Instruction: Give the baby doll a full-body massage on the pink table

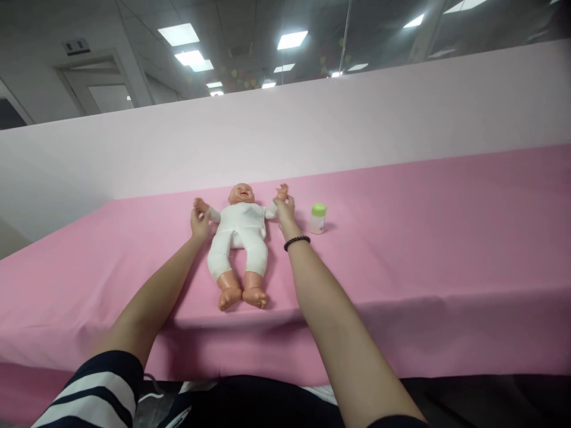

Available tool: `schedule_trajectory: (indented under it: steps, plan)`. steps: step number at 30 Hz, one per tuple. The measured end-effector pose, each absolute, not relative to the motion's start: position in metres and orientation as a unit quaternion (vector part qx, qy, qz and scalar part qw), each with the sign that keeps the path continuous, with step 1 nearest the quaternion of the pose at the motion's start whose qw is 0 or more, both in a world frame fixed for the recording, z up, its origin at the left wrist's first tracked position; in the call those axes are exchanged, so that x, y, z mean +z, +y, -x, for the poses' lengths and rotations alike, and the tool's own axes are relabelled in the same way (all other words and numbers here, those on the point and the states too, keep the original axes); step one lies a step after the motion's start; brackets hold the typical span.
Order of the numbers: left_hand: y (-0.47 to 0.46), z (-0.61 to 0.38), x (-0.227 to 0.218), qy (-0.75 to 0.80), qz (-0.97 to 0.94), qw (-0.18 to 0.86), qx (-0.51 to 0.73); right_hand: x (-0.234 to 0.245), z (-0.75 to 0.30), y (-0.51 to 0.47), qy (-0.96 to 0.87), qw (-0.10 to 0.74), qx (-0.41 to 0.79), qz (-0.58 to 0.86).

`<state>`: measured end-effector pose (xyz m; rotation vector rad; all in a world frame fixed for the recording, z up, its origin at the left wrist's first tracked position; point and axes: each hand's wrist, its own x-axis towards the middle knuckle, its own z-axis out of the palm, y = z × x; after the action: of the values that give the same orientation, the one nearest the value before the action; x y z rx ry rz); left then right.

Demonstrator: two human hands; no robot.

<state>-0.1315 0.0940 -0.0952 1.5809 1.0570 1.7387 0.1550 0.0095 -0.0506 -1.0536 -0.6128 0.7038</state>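
Observation:
A baby doll [241, 226] with a white cloth body lies on its back, its head away from me and its feet toward the table's front edge. Both its arms are spread out to the sides. My left hand [199, 224] is closed around the doll's forearm on the left, just below its small hand. On the other side, my right hand [285, 213] grips the doll's other arm near the wrist. A black beaded bracelet [297, 242] circles my right wrist. Some of my fingertips are hidden behind the doll's arms.
A small bottle with a green lid [318, 219] stands upright just right of my right hand. Pink cloth [423, 238] covers the table and hangs over its front edge. Behind it rises a low white wall [312, 131] with a glass or mirror panel above.

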Motion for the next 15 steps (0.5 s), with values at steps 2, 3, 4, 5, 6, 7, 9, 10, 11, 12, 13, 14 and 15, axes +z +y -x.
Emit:
schedule_trajectory:
  steps: [2,3,4,5,6,7,9,10,11,12,13,14,15]
  plan:
    - [0.083,0.124,-0.091,0.381,-0.649,0.28,0.596,-0.048,-0.149,0.008,-0.421,0.722,0.326,0.442]
    - [0.079,0.12,-0.089,0.378,-0.678,0.275,0.567,-0.048,-0.146,0.007,-0.493,0.683,0.337,0.421]
    - [0.075,0.118,-0.088,0.379,-0.701,0.265,0.543,-0.048,-0.142,0.006,-0.55,0.641,0.351,0.404]
    - [0.072,0.116,-0.088,0.383,-0.715,0.252,0.529,-0.049,-0.139,0.005,-0.59,0.603,0.365,0.393]
    - [0.071,0.115,-0.088,0.387,-0.72,0.239,0.523,-0.05,-0.137,0.005,-0.612,0.578,0.375,0.388]
    - [0.071,0.115,-0.089,0.392,-0.718,0.23,0.526,-0.051,-0.134,0.006,-0.616,0.571,0.376,0.391]
    - [0.076,0.117,-0.091,0.4,-0.695,0.226,0.553,-0.053,-0.132,0.008,-0.592,0.607,0.347,0.401]
    - [0.08,0.119,-0.092,0.402,-0.673,0.231,0.576,-0.053,-0.132,0.01,-0.568,0.638,0.327,0.405]
    - [0.084,0.121,-0.094,0.406,-0.644,0.239,0.603,-0.052,-0.133,0.012,-0.533,0.671,0.309,0.413]
    - [0.089,0.124,-0.095,0.415,-0.608,0.248,0.63,-0.052,-0.134,0.014,-0.489,0.702,0.296,0.425]
    - [0.094,0.128,-0.095,0.435,-0.566,0.257,0.651,-0.052,-0.137,0.015,-0.437,0.729,0.287,0.442]
    - [0.098,0.131,-0.096,0.466,-0.522,0.264,0.664,-0.052,-0.141,0.016,-0.377,0.747,0.286,0.467]
    - [0.101,0.135,-0.096,0.504,-0.479,0.267,0.667,-0.052,-0.145,0.016,-0.313,0.753,0.293,0.499]
